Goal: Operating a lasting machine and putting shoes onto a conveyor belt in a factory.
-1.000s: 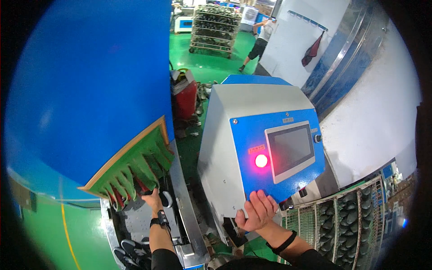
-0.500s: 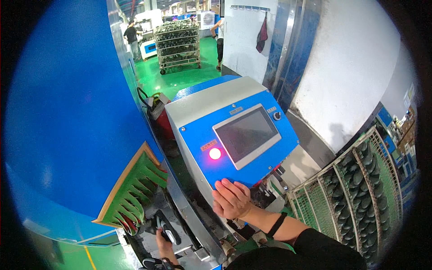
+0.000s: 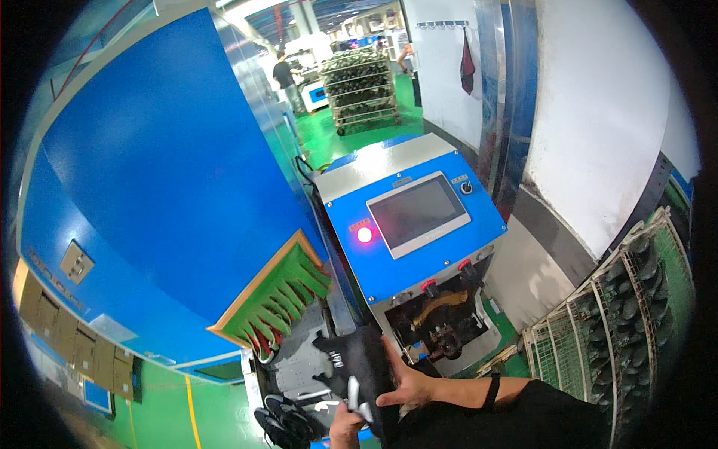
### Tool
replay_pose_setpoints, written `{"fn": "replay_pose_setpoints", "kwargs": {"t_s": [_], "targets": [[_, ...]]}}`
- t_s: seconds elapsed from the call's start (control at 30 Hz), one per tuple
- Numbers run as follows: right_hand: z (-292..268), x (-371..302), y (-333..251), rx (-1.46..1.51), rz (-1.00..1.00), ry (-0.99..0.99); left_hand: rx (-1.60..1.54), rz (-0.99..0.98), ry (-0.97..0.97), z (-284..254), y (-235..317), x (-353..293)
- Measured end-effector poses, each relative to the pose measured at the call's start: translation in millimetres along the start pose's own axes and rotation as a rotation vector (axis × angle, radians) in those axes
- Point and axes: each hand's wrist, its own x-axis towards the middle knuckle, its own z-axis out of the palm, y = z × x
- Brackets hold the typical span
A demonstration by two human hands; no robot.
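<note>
A black shoe upper (image 3: 350, 358) with white markings and white strips is held low in front of me, over the edge of a grey conveyor bed. My right hand (image 3: 406, 387) grips its right side, thumb toward me and fingers partly hidden behind it. Closed at its lower end is my left hand (image 3: 345, 426), its fingertips partly hidden. Several black shoes with white trim (image 3: 286, 420) lie beside it on the near end of the conveyor (image 3: 293, 374). Ahead stands a machine with a blue control panel (image 3: 345, 258), dark screen (image 3: 417, 213) and lit red button (image 3: 364, 235).
Green strip curtains (image 3: 280, 299) hang at the opening of a large blue cabinet (image 3: 172, 165) on the left. Under the panel is an open machine cavity (image 3: 449, 329). A wire rack of dark shoe-shaped pieces (image 3: 583, 352) stands right. Another rack (image 3: 363, 86) and two people are farther off.
My right hand has left the panel's lower edge and come down onto the shoe upper. My left hand has moved right with the black-and-white piece. The view has shifted left.
</note>
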Motion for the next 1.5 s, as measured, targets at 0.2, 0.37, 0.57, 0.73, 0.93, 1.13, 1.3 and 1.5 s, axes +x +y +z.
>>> {"fn": "replay_pose_setpoints", "kwargs": {"t_s": [0.2,0.37,0.57,0.73,0.93,1.13,1.3,1.5], "targets": [[-60.2,-29.4,-50.0,-0.368,-0.154,-0.111,-0.18,0.105,-0.18,137.2,14.7,-22.5],[-83.4,-62.7,-71.3,-0.343,-0.071,0.083,-0.12,0.226,0.093,203.5,-18.8,-0.8],[-126.0,-109.8,-80.8,-0.782,-0.23,0.106,0.751,0.763,0.178,227.3,-46.5,-2.9],[-140.0,-143.5,-77.7,-0.823,0.372,-0.029,1.577,0.268,-0.102,233.5,-60.2,-32.0],[-171.9,-167.6,-31.0,-0.566,0.502,-0.115,1.66,0.429,-0.708,214.5,-68.1,-6.1],[-208.8,-195.3,42.2,0.329,0.852,0.403,1.081,0.661,-0.961,215.4,-53.5,-17.9],[-207.3,-188.5,50.5,0.371,0.582,0.648,1.358,0.42,-0.576,202.2,-47.2,-17.2],[-200.6,-118.0,12.6,-0.427,0.456,0.447,1.23,0.223,-0.248,157.5,-40.8,20.1]]}}
